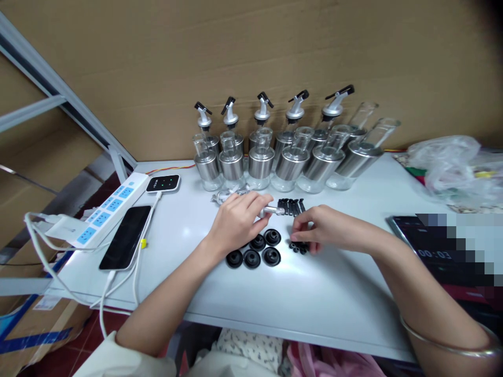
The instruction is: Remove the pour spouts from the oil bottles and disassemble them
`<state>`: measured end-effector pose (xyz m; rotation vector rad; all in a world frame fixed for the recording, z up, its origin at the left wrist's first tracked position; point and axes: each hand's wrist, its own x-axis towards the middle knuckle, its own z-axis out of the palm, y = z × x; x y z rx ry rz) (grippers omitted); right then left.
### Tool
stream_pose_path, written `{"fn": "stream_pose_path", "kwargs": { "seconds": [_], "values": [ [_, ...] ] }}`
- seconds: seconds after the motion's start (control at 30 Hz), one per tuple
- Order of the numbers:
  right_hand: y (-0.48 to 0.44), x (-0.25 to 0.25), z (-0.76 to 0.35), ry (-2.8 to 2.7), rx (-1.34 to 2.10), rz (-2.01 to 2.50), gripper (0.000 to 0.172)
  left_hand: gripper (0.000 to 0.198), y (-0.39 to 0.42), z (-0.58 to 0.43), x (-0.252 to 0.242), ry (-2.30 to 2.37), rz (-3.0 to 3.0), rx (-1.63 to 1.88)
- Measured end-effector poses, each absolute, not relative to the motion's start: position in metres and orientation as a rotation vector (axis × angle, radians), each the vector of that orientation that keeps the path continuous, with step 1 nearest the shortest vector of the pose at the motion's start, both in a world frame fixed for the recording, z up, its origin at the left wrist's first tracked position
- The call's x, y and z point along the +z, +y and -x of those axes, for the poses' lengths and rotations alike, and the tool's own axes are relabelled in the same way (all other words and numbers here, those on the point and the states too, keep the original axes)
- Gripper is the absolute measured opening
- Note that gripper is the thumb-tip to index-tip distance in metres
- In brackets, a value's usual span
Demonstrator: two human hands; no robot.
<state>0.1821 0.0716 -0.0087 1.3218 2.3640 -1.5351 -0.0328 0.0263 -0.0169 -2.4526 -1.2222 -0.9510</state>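
My left hand (240, 220) is closed around a silver pourer spout (272, 210), whose tip points right. Just behind that hand lie more silver spouts (223, 196), partly hidden by it. Below it sit several round black stoppers (252, 258) in rows, some covered by the hand. My right hand (314, 228) has its fingertips bent down onto a small pile of black parts (298, 247); whether it pinches one is hidden. Between the hands, farther back, black levers (290, 206) lie side by side.
Several glass-and-steel bottles (261, 161) stand at the back; those behind carry pourers (262, 107). At left are a power strip (106, 209), a dark phone (126, 238), a small device (163, 183) and white cables. Plastic bags (451, 167) and another phone (408, 235) lie at right.
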Motion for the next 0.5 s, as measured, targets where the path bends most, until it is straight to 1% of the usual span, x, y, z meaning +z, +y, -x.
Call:
{"fn": "stream_pose_path", "kwargs": {
  "seconds": [0.13,0.27,0.37,0.5],
  "values": [
    [0.070,-0.008,-0.178,2.443,-1.411,-1.275,0.025,0.017,0.026,0.033,-0.017,-1.224,2.448,-0.949],
    [0.068,-0.009,-0.176,2.392,-1.416,-1.250,0.022,0.017,0.025,0.033,-0.016,-1.210,2.444,-0.953],
    [0.068,-0.007,-0.177,2.345,-1.476,-1.243,0.024,0.014,0.025,0.033,-0.015,-1.212,2.442,-0.955],
    [0.067,0.002,-0.177,2.412,-1.443,-1.344,0.030,0.014,0.025,0.032,-0.017,-1.208,2.439,-0.982]
  ]
}}
